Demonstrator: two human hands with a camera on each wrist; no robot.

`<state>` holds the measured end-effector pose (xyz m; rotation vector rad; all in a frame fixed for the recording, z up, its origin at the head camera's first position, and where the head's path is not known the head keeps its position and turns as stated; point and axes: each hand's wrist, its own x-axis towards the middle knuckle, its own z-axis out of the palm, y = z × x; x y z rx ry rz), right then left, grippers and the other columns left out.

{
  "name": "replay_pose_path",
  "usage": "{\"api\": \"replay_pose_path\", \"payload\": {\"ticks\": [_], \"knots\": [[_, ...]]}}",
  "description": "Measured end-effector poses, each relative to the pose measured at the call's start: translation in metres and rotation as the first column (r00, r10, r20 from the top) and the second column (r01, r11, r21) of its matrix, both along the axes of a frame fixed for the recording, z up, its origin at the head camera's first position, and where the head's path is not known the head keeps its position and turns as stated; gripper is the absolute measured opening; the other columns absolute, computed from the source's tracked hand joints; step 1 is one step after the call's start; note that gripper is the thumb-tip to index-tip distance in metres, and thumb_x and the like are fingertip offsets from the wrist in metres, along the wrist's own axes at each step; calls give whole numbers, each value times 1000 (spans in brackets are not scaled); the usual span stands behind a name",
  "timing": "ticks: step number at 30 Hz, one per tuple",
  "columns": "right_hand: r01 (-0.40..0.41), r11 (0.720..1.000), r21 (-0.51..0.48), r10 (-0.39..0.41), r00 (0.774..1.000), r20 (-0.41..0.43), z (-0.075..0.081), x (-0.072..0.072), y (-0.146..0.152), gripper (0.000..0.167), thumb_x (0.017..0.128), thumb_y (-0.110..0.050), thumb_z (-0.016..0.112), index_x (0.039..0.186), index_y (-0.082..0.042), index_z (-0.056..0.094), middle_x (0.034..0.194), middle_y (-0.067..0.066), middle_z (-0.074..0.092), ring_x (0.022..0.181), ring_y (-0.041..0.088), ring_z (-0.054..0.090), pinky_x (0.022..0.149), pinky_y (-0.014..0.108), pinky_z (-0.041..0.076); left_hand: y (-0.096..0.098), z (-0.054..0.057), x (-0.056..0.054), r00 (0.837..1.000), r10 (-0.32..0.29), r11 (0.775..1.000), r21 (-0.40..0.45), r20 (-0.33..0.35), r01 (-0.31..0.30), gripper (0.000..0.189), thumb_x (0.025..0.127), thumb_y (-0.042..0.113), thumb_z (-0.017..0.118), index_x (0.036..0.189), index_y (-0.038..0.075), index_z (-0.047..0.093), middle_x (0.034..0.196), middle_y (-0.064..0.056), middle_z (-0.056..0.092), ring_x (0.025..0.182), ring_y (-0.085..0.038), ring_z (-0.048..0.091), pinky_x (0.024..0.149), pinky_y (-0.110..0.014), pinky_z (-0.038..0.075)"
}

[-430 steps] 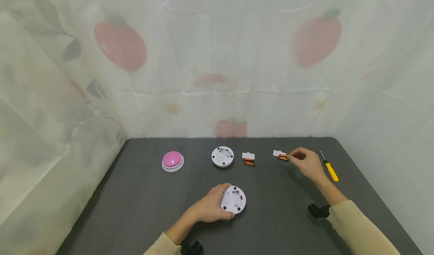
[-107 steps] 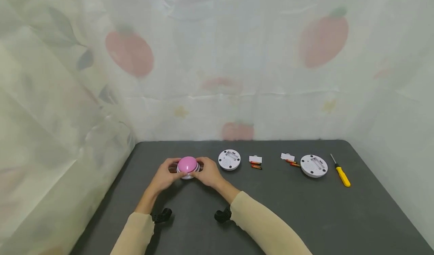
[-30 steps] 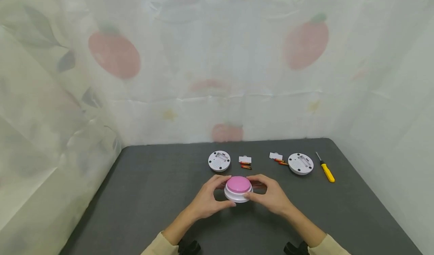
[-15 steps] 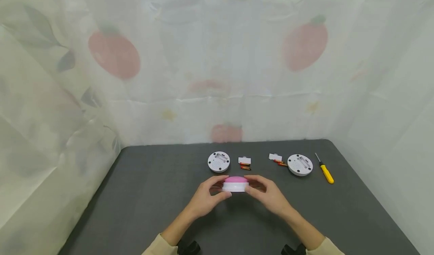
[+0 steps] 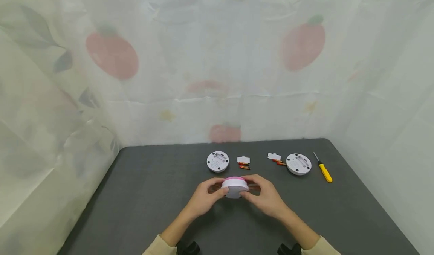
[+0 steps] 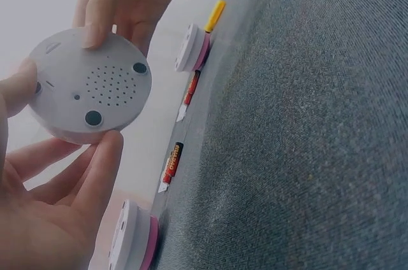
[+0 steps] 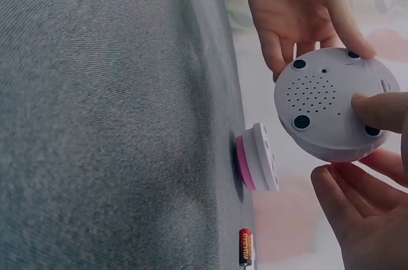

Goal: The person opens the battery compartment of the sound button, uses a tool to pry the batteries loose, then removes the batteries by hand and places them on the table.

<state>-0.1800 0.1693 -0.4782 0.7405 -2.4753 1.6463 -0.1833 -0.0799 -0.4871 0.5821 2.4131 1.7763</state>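
Observation:
My left hand (image 5: 203, 198) and right hand (image 5: 268, 197) hold a round push button (image 5: 234, 184) between them, above the near middle of the table. It has a white body and a pink top, tilted so that its underside faces me. Both wrist views show that white underside (image 6: 111, 85), with a cluster of small holes and dark round feet. Thumbs press on the underside while the fingers support the rim from the far side. In the right wrist view, my right thumb (image 7: 382, 112) lies across the flat part, hiding some of it.
Two more white buttons lie upside down with bare battery bays, one at the back middle (image 5: 217, 161) and another at the right (image 5: 298, 164). Between them are two white battery covers (image 5: 243, 159) and several red batteries (image 5: 245, 168). A yellow-handled screwdriver (image 5: 325, 173) lies far right.
Earlier the button was lifted at the left and brought to the middle by both hands. Over the last second it has tipped from pink top up to underside towards me. The other things lie still.

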Motion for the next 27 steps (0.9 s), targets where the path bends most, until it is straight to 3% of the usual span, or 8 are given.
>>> {"api": "replay_pose_path", "payload": {"ticks": [4, 8, 16, 19, 22, 27], "knots": [[-6, 999, 39, 9, 997, -72, 2, 0, -2, 42, 87, -17, 82, 126, -12, 67, 116, -2, 67, 105, 17, 66, 90, 39, 55, 0, 0, -1, 999, -35, 999, 35, 39, 34, 36, 99, 21, 68, 128, -1, 65, 106, -12, 69, 87, -20, 70, 80, -41, 58], [-23, 997, 78, 31, 994, -105, 4, -1, -4, 41, 87, -18, 83, 125, -15, 67, 115, -5, 66, 101, 14, 65, 87, 38, 56, 0, 1, 0, 997, -47, 999, 17, 53, 46, 35, 100, 22, 66, 127, -1, 65, 107, -12, 70, 83, -20, 70, 78, -44, 58], [-21, 1000, 17, 21, 1000, -11, 3, -2, -2, 39, 88, -26, 82, 123, -14, 68, 114, -2, 68, 100, 21, 67, 87, 33, 55, 1, 5, 5, 999, -39, 999, -21, 37, 39, 37, 101, 26, 65, 132, 5, 62, 107, -9, 67, 83, -22, 69, 77, -44, 57], [1, 1000, -12, 0, 999, 48, 3, -2, -1, 40, 88, -26, 82, 123, -13, 68, 114, 0, 69, 99, 21, 68, 85, 31, 55, 2, 5, 6, 1000, -23, 999, -26, -11, 22, 38, 100, 27, 66, 133, 8, 61, 110, -6, 67, 91, -20, 68, 80, -38, 56], [8, 999, -50, -3, 994, 109, 3, -2, 1, 39, 88, -24, 82, 122, -9, 68, 114, 6, 70, 96, 20, 69, 83, 30, 56, 2, 3, 7, 994, -1, 999, -37, -106, -3, 40, 99, 25, 69, 134, 8, 60, 115, -3, 66, 101, -17, 65, 87, -36, 55], [-6, 997, -71, 18, 985, 171, 4, -4, 2, 40, 90, -21, 80, 121, 1, 67, 111, 13, 69, 93, 17, 70, 78, 28, 56, 2, 3, 10, 962, -29, 998, -53, -270, 16, 54, 93, 22, 76, 141, 9, 55, 125, 1, 60, 112, -18, 60, 92, -44, 53]]}}
